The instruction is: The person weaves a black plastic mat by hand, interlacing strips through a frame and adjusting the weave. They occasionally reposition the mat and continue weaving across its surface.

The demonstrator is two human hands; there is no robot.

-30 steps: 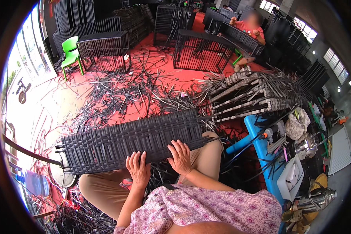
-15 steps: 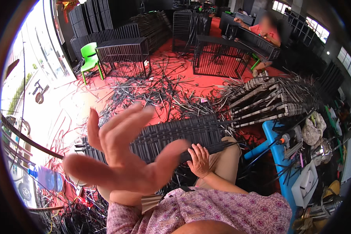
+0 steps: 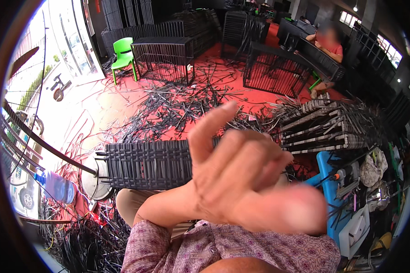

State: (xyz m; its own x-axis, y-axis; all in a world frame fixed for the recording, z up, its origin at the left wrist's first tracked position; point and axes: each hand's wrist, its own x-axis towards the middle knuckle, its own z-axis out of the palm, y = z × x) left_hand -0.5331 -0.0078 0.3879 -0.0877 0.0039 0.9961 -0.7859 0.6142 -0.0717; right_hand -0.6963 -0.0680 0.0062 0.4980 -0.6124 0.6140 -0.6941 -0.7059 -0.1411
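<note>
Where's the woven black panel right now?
In the head view, the woven black panel lies across the person's lap, left of centre, partly hidden by the raised hand, with a plastic bottle to its left.

— What sort of place is this?

— A workshop for woven furniture. Black wicker strips litter the red floor in heaps.

— And finished work?

— Half-built pieces: bare black wire frames stand on the floor, and a stack of woven panels sits at the right. One woven black panel lies close in front.

— Anything else?

— More frames are piled along the back wall, a small green plastic chair stands among them, and another person sits working near the far frames.
</note>
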